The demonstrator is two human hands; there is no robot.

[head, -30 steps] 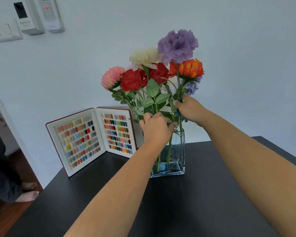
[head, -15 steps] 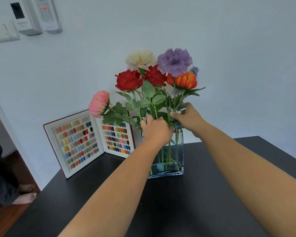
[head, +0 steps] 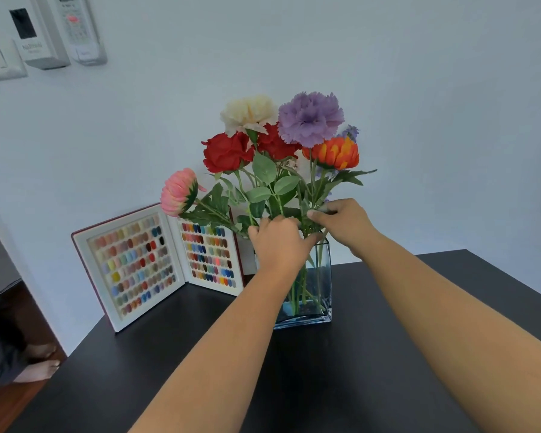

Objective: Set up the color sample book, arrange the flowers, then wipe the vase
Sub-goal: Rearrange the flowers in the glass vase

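A clear square glass vase (head: 320,289) stands on the black table (head: 341,370) and holds several artificial flowers (head: 281,145): red, cream, purple, orange, and a pink one (head: 177,192) leaning out to the left. My left hand (head: 277,245) is closed around the stems at the vase's mouth. My right hand (head: 341,221) pinches stems just right of it, above the rim. The color sample book (head: 156,260) stands open against the wall, left of the vase.
The table's left edge runs close to the book; beyond it is wooden floor where another person's bare feet (head: 38,364) show. A switch plate and remote holders (head: 53,29) hang on the white wall at upper left.
The bunch has sunk deeper into the vase, and the pink flower has tipped out to the left. Both hands followed the stems down to the vase's rim.
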